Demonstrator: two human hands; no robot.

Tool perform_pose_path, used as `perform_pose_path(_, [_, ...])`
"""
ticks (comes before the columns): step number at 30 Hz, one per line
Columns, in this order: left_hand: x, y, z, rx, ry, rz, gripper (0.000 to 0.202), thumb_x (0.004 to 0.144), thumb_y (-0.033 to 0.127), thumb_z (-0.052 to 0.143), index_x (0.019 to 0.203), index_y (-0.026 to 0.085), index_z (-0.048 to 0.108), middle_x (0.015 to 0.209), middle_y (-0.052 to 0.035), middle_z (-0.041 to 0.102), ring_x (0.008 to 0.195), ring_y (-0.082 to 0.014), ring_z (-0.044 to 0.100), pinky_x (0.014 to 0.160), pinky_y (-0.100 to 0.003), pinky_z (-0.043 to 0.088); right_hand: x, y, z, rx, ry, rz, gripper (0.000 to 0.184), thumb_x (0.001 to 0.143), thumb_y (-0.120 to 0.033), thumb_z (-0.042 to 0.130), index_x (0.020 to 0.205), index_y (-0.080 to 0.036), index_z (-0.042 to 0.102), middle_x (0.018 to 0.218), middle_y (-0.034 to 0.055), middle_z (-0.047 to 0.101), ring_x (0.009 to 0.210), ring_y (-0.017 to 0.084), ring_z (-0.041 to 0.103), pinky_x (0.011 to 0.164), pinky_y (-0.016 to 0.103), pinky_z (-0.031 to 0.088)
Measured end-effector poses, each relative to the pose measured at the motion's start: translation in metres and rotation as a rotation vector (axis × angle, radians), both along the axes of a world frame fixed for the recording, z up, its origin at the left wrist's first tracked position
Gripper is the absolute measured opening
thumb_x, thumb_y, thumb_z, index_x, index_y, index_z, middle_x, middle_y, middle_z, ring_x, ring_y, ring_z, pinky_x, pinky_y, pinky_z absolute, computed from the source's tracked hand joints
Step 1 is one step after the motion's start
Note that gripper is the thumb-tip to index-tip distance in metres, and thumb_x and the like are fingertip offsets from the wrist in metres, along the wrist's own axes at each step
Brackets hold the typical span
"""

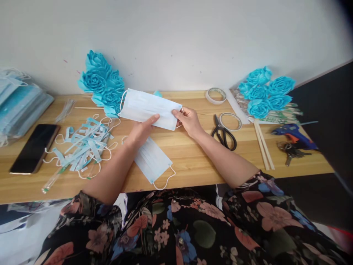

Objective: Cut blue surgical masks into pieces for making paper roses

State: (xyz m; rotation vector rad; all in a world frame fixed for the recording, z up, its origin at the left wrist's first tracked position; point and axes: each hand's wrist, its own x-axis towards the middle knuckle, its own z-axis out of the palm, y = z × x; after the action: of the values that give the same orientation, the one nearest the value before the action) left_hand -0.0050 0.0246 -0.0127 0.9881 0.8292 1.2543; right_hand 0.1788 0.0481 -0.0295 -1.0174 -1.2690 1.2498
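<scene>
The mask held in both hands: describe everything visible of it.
The mask is a pale bluish-white rectangle that looks like thin fabric, faintly creased, with a white ear loop at each short end. It is spread flat above the table, its right end lower in view. The left hand grips its lower edge; the right hand pinches its right end.

A pale mask is held by two hands: its bottom edge is pinched by the left hand, its right end by the right hand. A second mask is laid on the wooden table below. At left, a messy heap of strips is set beside a phone and a mask pile. At right, scissors, two sticks, a glue gun and keys are spread out. Blue flowers are bunched near the wall.
</scene>
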Motion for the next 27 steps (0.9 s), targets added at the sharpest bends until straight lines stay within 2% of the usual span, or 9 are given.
perform_pose_path(5, [-0.004,-0.002,-0.01,0.072,0.268,0.051,0.067,0.073,0.044,0.084,0.131,0.018,0.063,0.133,-0.0101,0.068,0.14,-0.0333,0.05,0.123,-0.05,0.034,0.001,-0.002,-0.001,0.011,-0.018,0.071,0.05,0.07,-0.064,0.079,0.068,-0.019,0.057,0.059,-0.0044,0.056,0.053,0.01,0.053,0.05,0.023,0.045])
perform_pose_path(9, [-0.006,-0.004,-0.012,0.026,0.424,0.143,0.049,0.07,0.043,0.084,0.111,0.019,0.072,0.123,-0.0097,0.072,0.134,-0.0324,0.055,0.121,-0.048,0.035,0.004,-0.002,-0.003,0.033,-0.079,0.036,0.051,0.077,-0.066,0.073,0.063,-0.019,0.056,0.055,-0.0037,0.057,0.051,0.01,0.052,0.05,0.022,0.04])
perform_pose_path(11, [-0.006,-0.004,-0.01,0.023,0.448,0.13,0.041,0.07,0.045,0.084,0.1,0.019,0.074,0.111,-0.0098,0.075,0.121,-0.0328,0.063,0.115,-0.047,0.042,0.004,-0.002,-0.002,0.051,-0.091,0.002,0.054,0.08,-0.068,0.068,0.06,-0.019,0.055,0.054,-0.0028,0.057,0.051,0.01,0.051,0.05,0.022,0.039])
perform_pose_path(14, [-0.006,-0.003,-0.007,0.045,0.504,0.045,0.03,0.072,0.048,0.079,0.073,0.019,0.073,0.082,-0.0086,0.075,0.095,-0.0308,0.068,0.101,-0.045,0.051,0.004,-0.001,0.001,0.026,-0.037,-0.03,0.055,0.081,-0.069,0.066,0.059,-0.019,0.056,0.054,-0.0018,0.059,0.05,0.01,0.051,0.05,0.022,0.039])
perform_pose_path(17, [-0.007,-0.002,-0.003,0.073,0.56,-0.018,0.035,0.075,0.049,0.074,0.055,0.021,0.067,0.067,-0.0072,0.07,0.08,-0.0269,0.066,0.092,-0.041,0.054,0.004,0.001,0.005,0.001,0.005,-0.081,0.054,0.08,-0.068,0.068,0.06,-0.019,0.058,0.054,-0.0018,0.059,0.05,0.009,0.05,0.052,0.022,0.04])
perform_pose_path(19, [-0.008,-0.002,-0.001,0.087,0.545,-0.002,0.035,0.077,0.047,0.071,0.054,0.021,0.067,0.064,-0.0063,0.069,0.075,-0.0248,0.065,0.089,-0.039,0.055,0.006,0.002,0.006,-0.005,0.022,-0.13,0.052,0.08,-0.067,0.068,0.062,-0.019,0.059,0.058,-0.0019,0.061,0.051,0.009,0.05,0.053,0.021,0.042])
perform_pose_path(21, [-0.008,-0.002,0.001,0.096,0.493,0.03,0.034,0.079,0.046,0.07,0.056,0.021,0.067,0.063,-0.0057,0.068,0.072,-0.0233,0.065,0.087,-0.037,0.055,0.008,0.004,0.005,-0.003,0.045,-0.166,0.049,0.081,-0.067,0.066,0.073,-0.019,0.065,0.066,-0.0011,0.065,0.057,0.01,0.055,0.058,0.022,0.045])
perform_pose_path(24, [-0.008,0.0,0.001,0.079,0.34,0.066,0.031,0.077,0.047,0.073,0.069,0.018,0.067,0.066,-0.0049,0.068,0.067,-0.0209,0.064,0.078,-0.036,0.056,0.01,0.005,0.003,0.101,0.0,-0.203,0.045,0.086,-0.063,0.063,0.094,-0.019,0.07,0.085,0.0021,0.073,0.079,0.015,0.066,0.076,0.026,0.053])
perform_pose_path(27, [-0.006,0.002,-0.001,0.042,0.19,0.105,0.037,0.071,0.048,0.08,0.086,0.016,0.066,0.077,-0.0048,0.07,0.064,-0.0187,0.064,0.07,-0.034,0.056,0.012,0.004,0.008,0.243,-0.164,-0.242,0.038,0.093,-0.053,0.057,0.103,-0.019,0.07,0.103,0.0064,0.076,0.1,0.019,0.069,0.094,0.032,0.051])
